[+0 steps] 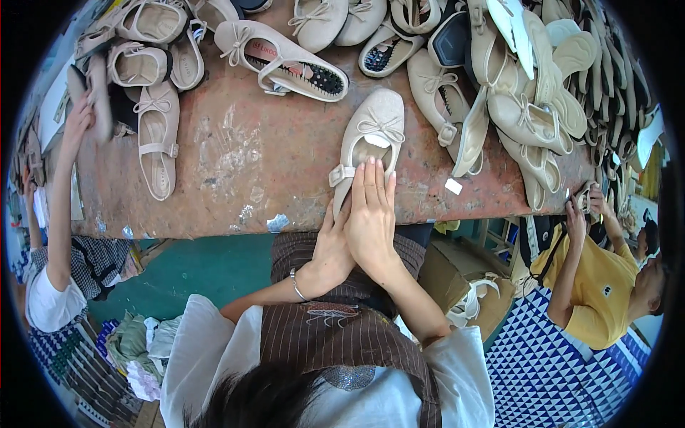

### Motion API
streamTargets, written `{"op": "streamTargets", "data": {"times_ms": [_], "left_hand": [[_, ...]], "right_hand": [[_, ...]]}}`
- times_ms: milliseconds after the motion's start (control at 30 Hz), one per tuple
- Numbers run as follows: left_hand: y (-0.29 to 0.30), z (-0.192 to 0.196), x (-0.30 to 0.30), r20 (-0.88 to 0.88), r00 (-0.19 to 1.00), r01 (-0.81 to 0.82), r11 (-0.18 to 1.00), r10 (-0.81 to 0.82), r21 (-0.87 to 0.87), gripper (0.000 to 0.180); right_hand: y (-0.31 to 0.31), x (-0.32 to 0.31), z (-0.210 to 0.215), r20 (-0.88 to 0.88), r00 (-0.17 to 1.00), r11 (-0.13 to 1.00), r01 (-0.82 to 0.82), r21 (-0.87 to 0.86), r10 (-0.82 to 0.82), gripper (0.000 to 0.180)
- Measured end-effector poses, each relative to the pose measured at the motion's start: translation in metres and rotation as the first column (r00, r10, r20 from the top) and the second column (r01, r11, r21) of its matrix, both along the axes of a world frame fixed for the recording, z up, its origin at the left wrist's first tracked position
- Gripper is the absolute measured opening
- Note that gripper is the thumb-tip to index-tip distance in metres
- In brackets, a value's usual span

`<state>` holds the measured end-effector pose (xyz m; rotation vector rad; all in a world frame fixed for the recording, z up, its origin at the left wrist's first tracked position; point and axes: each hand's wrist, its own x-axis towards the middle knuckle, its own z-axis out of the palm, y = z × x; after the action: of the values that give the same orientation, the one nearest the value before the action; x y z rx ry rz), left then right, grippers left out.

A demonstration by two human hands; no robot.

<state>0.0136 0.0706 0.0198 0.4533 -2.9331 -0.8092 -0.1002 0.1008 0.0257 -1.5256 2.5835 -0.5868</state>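
Observation:
A beige flat shoe (376, 114) with a bow and a buckled side strap lies before me at the table's front edge, toe pointing away. My right hand (371, 217) rests on it, its fingers stretched straight into the shoe's opening over the insole. Just beside that, my left hand (332, 246) has its fingers round the left side of the heel, partly covered by the right hand. A small white piece (376, 141) shows inside the opening, near the bow. The heel and most of the insole are hidden by my hands.
Matching beige shoes (289, 64) crowd the far side of the worn reddish table (235, 157), with insoles (574, 53) piled at the right. A co-worker's hand (80, 118) holds a shoe part at left; another person in yellow (596, 285) works at right. A cardboard box (457, 267) stands below.

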Motion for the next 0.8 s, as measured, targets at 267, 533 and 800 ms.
{"op": "streamTargets", "data": {"times_ms": [267, 533, 800], "left_hand": [[-0.004, 0.005, -0.007, -0.043, 0.999, -0.010, 1.000, 0.009, -0.022, 0.043], [-0.008, -0.001, -0.004, -0.087, 0.996, -0.028, 0.993, 0.018, -0.118, 0.040], [-0.004, 0.002, -0.011, 0.018, 1.000, 0.017, 0.986, -0.014, -0.166, 0.071]], "right_hand": [[-0.039, -0.020, -0.008, -0.368, 0.924, 0.991, 0.127, 0.035, -0.105, 0.039], [-0.052, -0.025, -0.019, -0.382, 0.913, 0.989, 0.145, -0.024, -0.143, 0.025], [-0.062, -0.063, -0.023, -0.262, 0.958, 0.974, -0.061, 0.218, 0.119, 0.019]]}}
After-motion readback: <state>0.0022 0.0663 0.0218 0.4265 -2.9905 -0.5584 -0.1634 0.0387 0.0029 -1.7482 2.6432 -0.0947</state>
